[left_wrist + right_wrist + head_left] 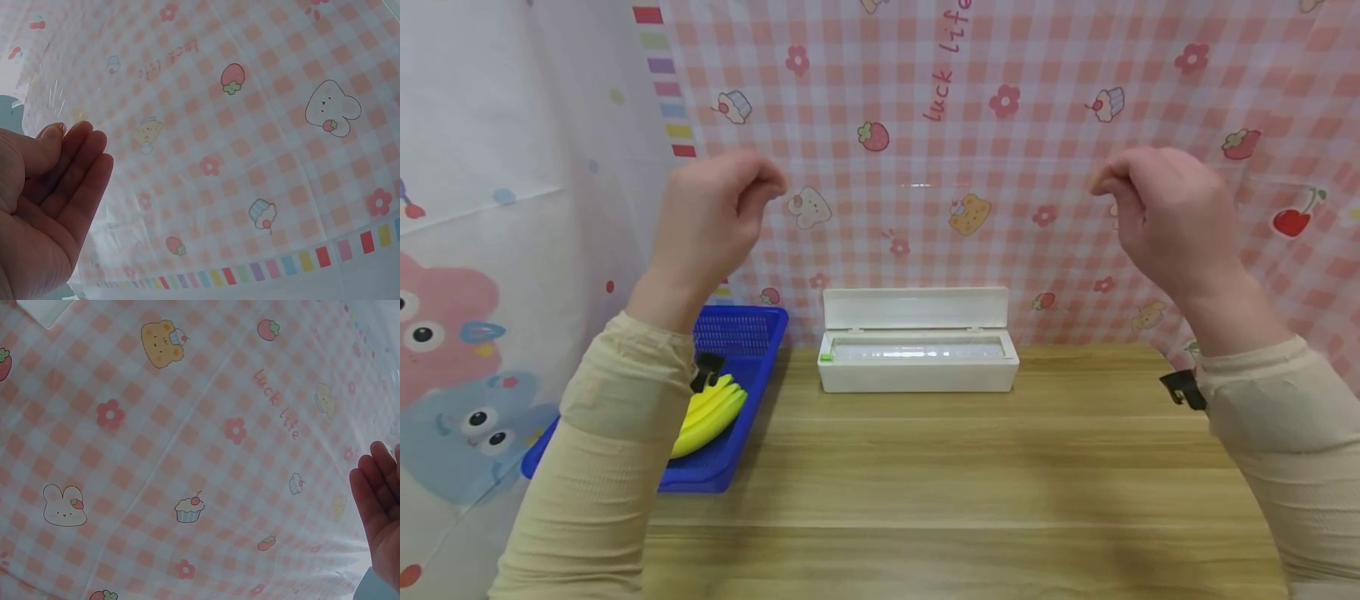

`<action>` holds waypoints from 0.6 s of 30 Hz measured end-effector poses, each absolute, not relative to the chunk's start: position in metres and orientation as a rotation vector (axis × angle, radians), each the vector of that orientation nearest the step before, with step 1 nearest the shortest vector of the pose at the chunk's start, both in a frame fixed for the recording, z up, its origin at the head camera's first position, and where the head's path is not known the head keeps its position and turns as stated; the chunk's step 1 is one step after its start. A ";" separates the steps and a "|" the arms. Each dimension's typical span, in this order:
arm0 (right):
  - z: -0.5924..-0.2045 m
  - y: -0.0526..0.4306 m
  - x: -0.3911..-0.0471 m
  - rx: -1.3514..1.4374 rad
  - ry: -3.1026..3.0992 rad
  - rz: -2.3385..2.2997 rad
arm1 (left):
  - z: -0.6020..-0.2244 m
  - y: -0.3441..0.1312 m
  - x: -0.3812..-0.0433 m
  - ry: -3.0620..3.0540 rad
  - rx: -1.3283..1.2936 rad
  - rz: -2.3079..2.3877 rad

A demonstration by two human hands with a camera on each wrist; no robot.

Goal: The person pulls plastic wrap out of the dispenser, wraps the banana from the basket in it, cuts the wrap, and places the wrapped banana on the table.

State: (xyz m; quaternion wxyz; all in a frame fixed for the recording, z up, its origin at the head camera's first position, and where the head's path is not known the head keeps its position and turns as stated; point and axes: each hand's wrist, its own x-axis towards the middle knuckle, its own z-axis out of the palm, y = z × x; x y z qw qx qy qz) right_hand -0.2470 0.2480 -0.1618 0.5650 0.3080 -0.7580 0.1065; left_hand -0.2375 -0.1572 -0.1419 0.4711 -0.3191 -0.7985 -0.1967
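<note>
Both hands are raised apart in front of the checked cloth. My left hand (718, 212) pinches with thumb against fingertips, and my right hand (1172, 204) does likewise on the other side. A sheet of clear plastic film (916, 185) stretches between them, showing only as faint lines and glints. In the left wrist view, streaks of light on the film (56, 100) lie just past the fingertips. Below the hands, on the wooden table, stands a white cling film dispenser (917, 377) with its lid (916, 308) raised and a clear roll inside.
A blue basket (775, 333) stands at the left of the table (970, 483), partly behind the left forearm. Yellow bananas (711, 417) lie in it. A pink checked cloth (917, 83) hangs behind the table, and a white printed cloth (490, 192) hangs at the left.
</note>
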 end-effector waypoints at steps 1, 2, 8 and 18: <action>-0.163 0.248 -0.246 0.723 -1.780 0.267 | -0.142 -0.157 -0.237 -1.954 -0.784 -0.481; -0.163 0.248 -0.246 0.724 -1.781 0.273 | -0.143 -0.158 -0.236 -1.952 -0.788 -0.479; -0.165 0.251 -0.238 0.733 -1.838 0.263 | -0.144 -0.158 -0.232 -1.958 -0.803 -0.506; -0.168 0.257 -0.226 0.802 -1.901 0.338 | -0.143 -0.165 -0.221 -2.002 -0.894 -0.542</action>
